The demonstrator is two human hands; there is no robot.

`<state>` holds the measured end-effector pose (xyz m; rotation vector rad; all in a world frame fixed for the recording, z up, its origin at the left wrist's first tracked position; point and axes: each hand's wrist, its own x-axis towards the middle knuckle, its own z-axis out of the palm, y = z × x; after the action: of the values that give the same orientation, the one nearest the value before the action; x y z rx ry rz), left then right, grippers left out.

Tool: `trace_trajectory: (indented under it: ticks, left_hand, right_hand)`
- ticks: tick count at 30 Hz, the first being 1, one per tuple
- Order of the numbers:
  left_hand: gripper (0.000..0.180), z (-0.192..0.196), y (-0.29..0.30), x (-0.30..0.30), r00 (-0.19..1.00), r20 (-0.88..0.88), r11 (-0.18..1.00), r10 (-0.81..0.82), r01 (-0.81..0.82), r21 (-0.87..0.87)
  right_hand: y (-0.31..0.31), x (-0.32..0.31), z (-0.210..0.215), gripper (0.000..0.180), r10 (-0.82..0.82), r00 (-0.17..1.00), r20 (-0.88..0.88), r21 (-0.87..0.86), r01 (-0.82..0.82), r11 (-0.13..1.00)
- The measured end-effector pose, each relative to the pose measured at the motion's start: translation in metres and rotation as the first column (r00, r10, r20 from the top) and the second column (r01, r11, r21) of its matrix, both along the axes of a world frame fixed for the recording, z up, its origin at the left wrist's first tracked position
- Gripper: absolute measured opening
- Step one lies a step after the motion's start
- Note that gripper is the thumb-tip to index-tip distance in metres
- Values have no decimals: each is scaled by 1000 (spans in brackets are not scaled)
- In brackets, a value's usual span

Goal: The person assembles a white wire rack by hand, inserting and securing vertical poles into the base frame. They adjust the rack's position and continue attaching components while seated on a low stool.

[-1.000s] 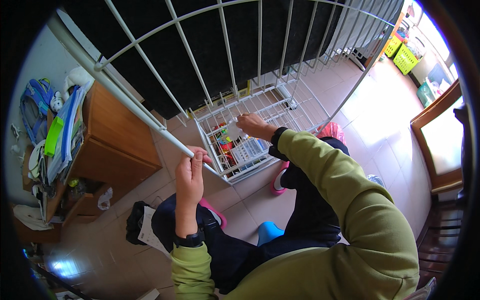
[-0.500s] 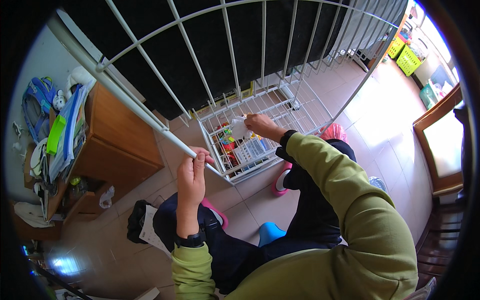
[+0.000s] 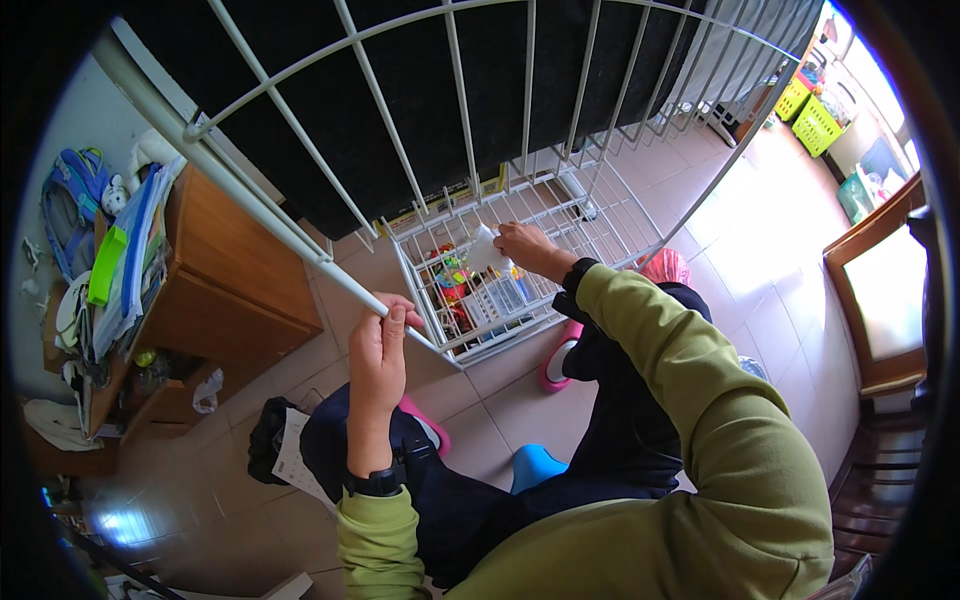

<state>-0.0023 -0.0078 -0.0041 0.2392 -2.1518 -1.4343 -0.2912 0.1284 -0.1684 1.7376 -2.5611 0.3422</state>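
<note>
- Tiled floor of a lived-in room runs under everything, with a big white wire gate panel leaning over the scene in front of a dark surface.
- Right hand is closed on a small white piece, paper or cloth, I cannot tell which, held just above the white wire basket.
- That basket sits on the floor right in front of the person's knees; one end holds a small heap of bright toys and a pale plastic crate, the other end looks bare.
- Left hand is wrapped around the white bar at the lower edge of the gate panel, gripping it near the basket's corner.
- Risks, as I judge them: if the left hand's grip slips, the panel could drop onto the basket or the right wrist; the white piece could fall through the wire gaps, since the mesh is wide; the basket could skid on the smooth tiles if leaned on.
- Count: two hands, one white piece, one basket, one gate panel, one crate; the toys are too jumbled to count.
- Further out: a wooden cabinet stacked with folders on the left, a wooden chair on the right, two green crates far back.
</note>
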Motion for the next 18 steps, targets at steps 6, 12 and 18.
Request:
trace_trajectory:
  ticks: [6, 12, 18]
  left_hand:
    - [21, 2, -1, 1, 1000, 19, 1000, -8, 9, -20]
    - [21, 3, -1, 1, 999, 35, 1000, -14, 14, -4]
    - [21, 3, -1, 1, 999, 37, 1000, -9, 9, -3]
  right_hand:
    - [3, 0, -3, 7, -9, 998, -68, -39, 6, 999]
    - [18, -7, 2, 9, -6, 984, 176, -154, 34, 987]
    - [29, -13, -2, 9, 12, 983, 181, -274, 38, 961]
